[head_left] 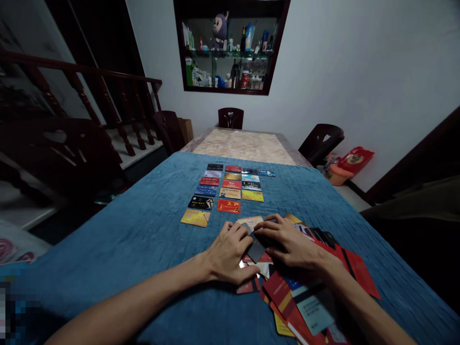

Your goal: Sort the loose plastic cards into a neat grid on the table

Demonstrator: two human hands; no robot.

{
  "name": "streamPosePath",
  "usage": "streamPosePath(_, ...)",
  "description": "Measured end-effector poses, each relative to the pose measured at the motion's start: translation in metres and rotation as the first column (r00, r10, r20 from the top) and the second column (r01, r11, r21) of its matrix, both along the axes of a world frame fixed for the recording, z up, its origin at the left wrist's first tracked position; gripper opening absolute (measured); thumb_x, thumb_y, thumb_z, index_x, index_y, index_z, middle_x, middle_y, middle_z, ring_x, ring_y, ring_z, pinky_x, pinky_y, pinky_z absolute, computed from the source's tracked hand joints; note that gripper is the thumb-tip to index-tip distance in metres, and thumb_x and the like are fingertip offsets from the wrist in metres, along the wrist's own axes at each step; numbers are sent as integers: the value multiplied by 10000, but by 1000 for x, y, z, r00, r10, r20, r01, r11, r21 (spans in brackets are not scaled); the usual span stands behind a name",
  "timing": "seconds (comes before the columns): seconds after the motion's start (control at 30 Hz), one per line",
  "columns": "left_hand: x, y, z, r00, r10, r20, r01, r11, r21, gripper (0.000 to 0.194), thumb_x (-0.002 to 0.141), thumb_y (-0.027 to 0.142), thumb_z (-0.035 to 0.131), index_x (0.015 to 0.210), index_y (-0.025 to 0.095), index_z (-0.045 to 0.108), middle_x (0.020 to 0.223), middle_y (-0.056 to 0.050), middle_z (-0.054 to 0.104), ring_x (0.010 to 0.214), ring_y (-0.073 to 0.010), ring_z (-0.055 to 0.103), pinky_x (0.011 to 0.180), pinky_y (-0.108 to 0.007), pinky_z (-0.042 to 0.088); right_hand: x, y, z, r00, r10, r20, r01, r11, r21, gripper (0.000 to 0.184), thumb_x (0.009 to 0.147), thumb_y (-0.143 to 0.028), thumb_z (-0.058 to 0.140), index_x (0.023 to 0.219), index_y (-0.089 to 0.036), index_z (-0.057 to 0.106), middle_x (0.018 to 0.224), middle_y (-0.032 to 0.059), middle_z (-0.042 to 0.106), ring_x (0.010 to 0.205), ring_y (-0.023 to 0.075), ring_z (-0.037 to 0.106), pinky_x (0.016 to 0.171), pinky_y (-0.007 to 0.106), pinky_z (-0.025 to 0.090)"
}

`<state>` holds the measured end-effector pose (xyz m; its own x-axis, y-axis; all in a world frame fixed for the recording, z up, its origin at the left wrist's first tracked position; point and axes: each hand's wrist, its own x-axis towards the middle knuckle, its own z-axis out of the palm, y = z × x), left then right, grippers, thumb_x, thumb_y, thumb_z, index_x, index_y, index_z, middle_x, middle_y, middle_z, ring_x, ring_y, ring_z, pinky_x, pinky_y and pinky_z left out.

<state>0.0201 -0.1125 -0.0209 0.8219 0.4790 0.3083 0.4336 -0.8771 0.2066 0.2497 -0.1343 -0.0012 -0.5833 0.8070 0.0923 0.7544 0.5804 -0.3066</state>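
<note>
My left hand (233, 254) rests on the left edge of a heap of cards. Its fingers are bent, with the thumb apart, and they touch a grey card (256, 251). Over the heap's upper part lies my right hand (289, 239), fingers spread, the tips on a dark card. Neither hand visibly lifts a card. Below the hands, a pale blue-green card (315, 309) overlaps a dark red card (277, 290). Red envelopes (359, 268) stick out at the heap's right. Further off, cards lie in columns, including a gold card (196, 218) and a red card (229, 206).
A blue cloth (136, 239) covers the near table; a patterned tabletop (244, 143) shows beyond it. Dark chairs (321, 143) stand around the table. A wooden railing (104, 76) runs at left, and a display niche (230, 52) is in the far wall.
</note>
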Motion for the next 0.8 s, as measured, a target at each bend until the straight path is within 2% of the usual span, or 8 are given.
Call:
streamPosePath(0.17, 1, 0, 0, 1000, 18, 7, -18, 1000, -17, 379, 761, 471, 671, 982, 169, 610, 1050, -126, 618, 1002, -288, 534, 837, -425, 387, 0, 1, -3, 1000, -2, 19, 2, 1000, 19, 467, 811, -236, 609, 1278, -244, 618, 1292, 91, 620, 1186, 314, 444, 986, 509, 388)
streamPosePath(0.3, 0, 1, -1, 999, 24, 27, -23, 1000, -18, 344, 770, 434, 654, 977, 164, 608, 1035, -121, 626, 971, -275, 542, 826, -421, 381, 1, 2, -3, 1000, 11, 19, -12, 1000, 29, 387, 890, -356, 583, 1258, -250, 637, 1251, 102, 643, 1161, 308, 465, 964, 493, 401)
streamPosePath(0.43, -2, 4, -1, 998, 15, 61, -15, 1000, 1, 212, 818, 347, 606, 924, 164, 614, 982, -105, 647, 932, -250, 549, 809, -400, 376, 3, 2, -1, 1000, 13, -1, -13, 999, 51, 359, 962, -411, 491, 1233, -244, 656, 1203, 114, 672, 1164, 298, 472, 957, 487, 414)
streamPosePath(0.57, -4, 7, -2, 998, 15, 66, -16, 1000, 3, 101, 821, 186, 558, 880, 154, 634, 923, -78, 658, 889, -214, 562, 789, -368, 372, 4, 4, -3, 998, 40, -54, -34, 994, 99, 361, 996, -404, 426, 1201, -232, 668, 1123, 118, 697, 1134, 281, 496, 938, 481, 437)
streamPosePath(0.8, -7, 14, -3, 991, 15, 136, -9, 999, -44, 185, 835, 102, 522, 946, 146, 663, 939, -78, 680, 889, -207, 582, 797, -349, 383, 7, 11, -19, 988, 51, -146, -15, 971, 238, 279, 994, -238, 428, 1139, -226, 666, 1046, 96, 715, 1075, 261, 532, 873, 442, 462)
